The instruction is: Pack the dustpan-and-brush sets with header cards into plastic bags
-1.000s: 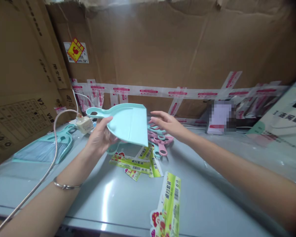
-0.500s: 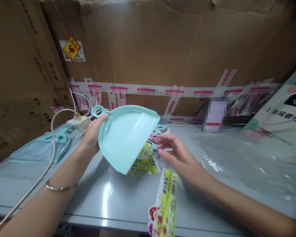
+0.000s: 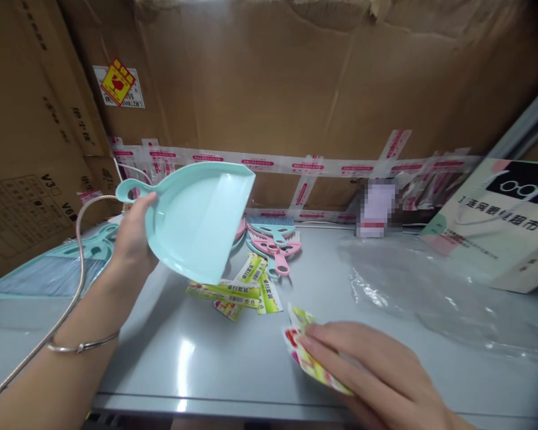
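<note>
A mint-green dustpan (image 3: 197, 221) is raised above the table, tilted, its pan facing me. My left hand (image 3: 137, 233) grips it where the handle meets the pan. At the lower right, my right hand (image 3: 372, 364) pinches a folded, colourful packaging card (image 3: 309, 352) just over the table. Several similar yellow-green cards (image 3: 228, 291) lie in a loose pile below the dustpan. Behind them rest small pink and mint brushes (image 3: 275, 242), stacked with their handles toward me; the dustpan hides part of that group.
At the left lies a mint dustpan-and-brush set (image 3: 63, 269) in clear wrap, crossed by a cable (image 3: 78, 257). Crumpled clear plastic (image 3: 412, 286) and a paper bag (image 3: 497, 221) are at the right. A large cardboard box (image 3: 260, 89) stands along the back.
My left hand has carried the dustpan left and up, uncovering more brushes. My right hand has left the brushes, come nearer, and picked the front card off the table.
</note>
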Action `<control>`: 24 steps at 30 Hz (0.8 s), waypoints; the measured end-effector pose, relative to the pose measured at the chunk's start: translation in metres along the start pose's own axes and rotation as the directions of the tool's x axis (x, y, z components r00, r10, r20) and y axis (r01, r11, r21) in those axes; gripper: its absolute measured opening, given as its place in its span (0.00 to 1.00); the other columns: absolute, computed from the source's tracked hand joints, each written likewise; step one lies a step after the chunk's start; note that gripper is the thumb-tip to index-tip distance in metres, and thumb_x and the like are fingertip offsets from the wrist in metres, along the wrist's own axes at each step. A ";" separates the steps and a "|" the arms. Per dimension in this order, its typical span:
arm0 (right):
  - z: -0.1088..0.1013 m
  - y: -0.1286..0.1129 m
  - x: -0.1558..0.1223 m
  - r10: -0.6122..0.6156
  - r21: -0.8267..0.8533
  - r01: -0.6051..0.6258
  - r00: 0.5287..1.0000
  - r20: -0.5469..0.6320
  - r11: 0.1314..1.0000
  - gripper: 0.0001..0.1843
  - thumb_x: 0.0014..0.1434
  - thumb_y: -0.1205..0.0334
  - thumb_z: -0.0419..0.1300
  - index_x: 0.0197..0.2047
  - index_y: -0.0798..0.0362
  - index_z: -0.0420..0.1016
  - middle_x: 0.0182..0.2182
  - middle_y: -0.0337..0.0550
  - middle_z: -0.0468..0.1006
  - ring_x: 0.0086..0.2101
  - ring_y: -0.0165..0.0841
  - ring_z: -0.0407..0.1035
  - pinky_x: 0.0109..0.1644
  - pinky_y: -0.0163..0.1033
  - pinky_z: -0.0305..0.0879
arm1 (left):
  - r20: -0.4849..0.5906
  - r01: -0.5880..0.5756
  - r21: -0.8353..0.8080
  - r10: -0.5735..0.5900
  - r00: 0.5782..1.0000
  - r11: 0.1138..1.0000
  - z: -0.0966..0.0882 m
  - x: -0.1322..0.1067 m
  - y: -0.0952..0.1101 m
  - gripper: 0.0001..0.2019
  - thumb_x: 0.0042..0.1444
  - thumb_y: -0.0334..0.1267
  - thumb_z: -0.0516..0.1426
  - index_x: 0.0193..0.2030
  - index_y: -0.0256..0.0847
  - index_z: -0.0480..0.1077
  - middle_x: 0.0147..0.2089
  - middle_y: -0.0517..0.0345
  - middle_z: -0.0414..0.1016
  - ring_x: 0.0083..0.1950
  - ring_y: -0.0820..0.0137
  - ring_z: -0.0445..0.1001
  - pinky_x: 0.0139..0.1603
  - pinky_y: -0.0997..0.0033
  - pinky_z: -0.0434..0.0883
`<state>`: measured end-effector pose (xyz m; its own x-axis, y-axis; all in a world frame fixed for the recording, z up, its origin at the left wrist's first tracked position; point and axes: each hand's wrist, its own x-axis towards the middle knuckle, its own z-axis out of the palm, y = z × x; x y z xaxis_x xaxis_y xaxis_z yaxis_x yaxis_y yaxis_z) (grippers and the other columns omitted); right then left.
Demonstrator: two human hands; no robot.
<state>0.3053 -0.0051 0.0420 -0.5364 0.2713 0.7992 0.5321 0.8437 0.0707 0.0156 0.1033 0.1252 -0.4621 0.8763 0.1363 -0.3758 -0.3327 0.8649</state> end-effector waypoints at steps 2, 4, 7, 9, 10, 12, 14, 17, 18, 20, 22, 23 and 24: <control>0.010 0.006 0.026 -0.041 -0.061 0.043 0.999 0.029 0.997 0.16 0.60 0.68 0.51 0.51 0.51 0.71 0.24 0.41 0.77 0.25 0.32 0.68 0.26 0.38 0.63 | -0.013 -0.040 -0.046 0.040 0.999 0.998 0.001 -0.002 0.005 0.08 0.53 0.36 0.55 0.36 0.36 0.72 0.28 0.62 0.78 0.35 0.69 0.75 0.44 0.71 0.72; 0.032 0.008 0.050 -0.139 -0.071 0.147 0.985 0.097 0.987 0.14 0.61 0.69 0.50 0.43 0.52 0.75 0.19 0.39 0.73 0.20 0.30 0.63 0.23 0.38 0.55 | -0.012 -0.065 -0.072 0.064 0.998 0.995 0.002 -0.003 0.009 0.08 0.54 0.37 0.55 0.36 0.37 0.72 0.29 0.63 0.79 0.40 0.66 0.75 0.45 0.69 0.72; 0.078 0.005 0.077 -0.179 -0.011 0.188 0.951 0.253 0.982 0.16 0.63 0.71 0.47 0.34 0.55 0.76 0.19 0.41 0.72 0.22 0.31 0.64 0.25 0.39 0.54 | -0.050 -0.120 -0.097 0.116 0.992 0.988 0.001 -0.003 0.011 0.08 0.55 0.38 0.54 0.37 0.38 0.72 0.30 0.63 0.79 0.44 0.66 0.74 0.43 0.70 0.73; 0.106 0.001 0.087 -0.162 0.035 0.161 0.909 0.385 0.986 0.14 0.61 0.70 0.49 0.32 0.55 0.75 0.22 0.43 0.75 0.24 0.32 0.67 0.27 0.39 0.56 | -0.049 -0.135 -0.103 0.130 0.990 0.986 0.000 -0.002 0.012 0.08 0.55 0.38 0.54 0.36 0.38 0.72 0.31 0.63 0.79 0.45 0.66 0.74 0.43 0.71 0.73; 0.117 -0.001 0.090 -0.128 0.045 0.120 0.884 0.449 0.992 0.11 0.60 0.68 0.51 0.32 0.56 0.75 0.24 0.43 0.76 0.25 0.33 0.68 0.28 0.39 0.57 | -0.039 -0.125 -0.098 0.122 0.992 0.987 0.000 -0.002 0.012 0.08 0.55 0.38 0.54 0.36 0.38 0.72 0.31 0.63 0.79 0.46 0.66 0.74 0.44 0.71 0.72; 0.130 -0.004 0.093 -0.040 0.061 0.007 0.834 0.551 0.998 0.09 0.58 0.62 0.55 0.36 0.56 0.75 0.28 0.45 0.78 0.28 0.35 0.70 0.30 0.39 0.59 | -0.018 -0.079 -0.069 0.078 0.997 0.994 -0.002 -0.002 0.012 0.08 0.55 0.39 0.54 0.37 0.38 0.72 0.31 0.64 0.79 0.47 0.65 0.73 0.45 0.71 0.72; 0.132 -0.005 0.091 0.032 0.092 -0.106 0.808 0.588 0.990 0.16 0.57 0.54 0.57 0.42 0.56 0.74 0.32 0.46 0.79 0.30 0.37 0.71 0.31 0.39 0.61 | -0.014 -0.039 -0.022 0.039 0.999 0.999 -0.002 -0.003 0.012 0.09 0.55 0.41 0.54 0.38 0.39 0.71 0.30 0.66 0.78 0.48 0.65 0.73 0.45 0.71 0.72; 0.116 -0.003 0.080 0.022 0.202 -0.155 0.842 0.539 0.967 0.28 0.54 0.46 0.57 0.51 0.58 0.69 0.35 0.49 0.79 0.33 0.38 0.72 0.35 0.40 0.63 | 0.029 -0.001 0.051 -0.001 1.000 0.999 -0.003 -0.004 0.012 0.09 0.54 0.42 0.56 0.38 0.42 0.71 0.29 0.68 0.78 0.46 0.65 0.73 0.42 0.70 0.73; 0.107 -0.002 0.075 0.009 0.242 -0.151 0.863 0.505 0.958 0.28 0.55 0.47 0.57 0.52 0.58 0.69 0.36 0.50 0.79 0.34 0.39 0.72 0.36 0.41 0.64 | 0.042 0.006 0.057 -0.009 0.999 0.998 -0.003 -0.004 0.012 0.09 0.54 0.43 0.56 0.38 0.42 0.71 0.29 0.68 0.78 0.45 0.64 0.74 0.41 0.70 0.73; 0.087 0.000 0.062 0.012 0.310 -0.163 0.899 0.437 0.937 0.23 0.58 0.50 0.55 0.49 0.59 0.70 0.36 0.50 0.78 0.34 0.38 0.71 0.37 0.42 0.64 | 0.023 0.005 0.031 -0.006 1.000 1.000 -0.002 -0.003 0.014 0.09 0.54 0.43 0.56 0.37 0.40 0.71 0.27 0.65 0.77 0.41 0.65 0.75 0.39 0.70 0.73; 0.066 0.005 0.049 0.111 0.357 -0.276 0.902 0.418 0.893 0.18 0.59 0.54 0.53 0.46 0.57 0.71 0.34 0.49 0.77 0.33 0.37 0.70 0.37 0.43 0.64 | -0.013 0.015 0.019 -0.015 1.000 1.000 -0.002 -0.004 0.016 0.10 0.54 0.41 0.56 0.36 0.37 0.72 0.25 0.62 0.77 0.34 0.67 0.75 0.34 0.72 0.73; 0.056 0.009 0.043 0.213 0.380 -0.395 0.872 0.440 0.836 0.17 0.59 0.54 0.53 0.45 0.56 0.71 0.31 0.48 0.77 0.31 0.36 0.69 0.37 0.42 0.64 | -0.009 0.032 0.039 -0.031 0.999 0.999 -0.002 -0.006 0.016 0.10 0.54 0.41 0.56 0.35 0.36 0.73 0.24 0.60 0.76 0.30 0.68 0.75 0.30 0.73 0.73; 0.047 0.013 0.038 0.329 0.414 -0.541 0.813 0.480 0.732 0.16 0.59 0.53 0.53 0.44 0.55 0.70 0.29 0.46 0.75 0.30 0.34 0.69 0.35 0.41 0.64 | 0.016 0.063 0.077 -0.064 0.998 0.995 -0.001 -0.009 0.015 0.10 0.52 0.40 0.58 0.33 0.35 0.74 0.23 0.58 0.76 0.27 0.68 0.74 0.27 0.73 0.72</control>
<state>0.2609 0.0379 0.0453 -0.5756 0.7206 0.3867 0.4083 0.6629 -0.6276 0.0128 0.0901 0.1365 -0.4239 0.9014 0.0882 -0.3413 -0.2492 0.9063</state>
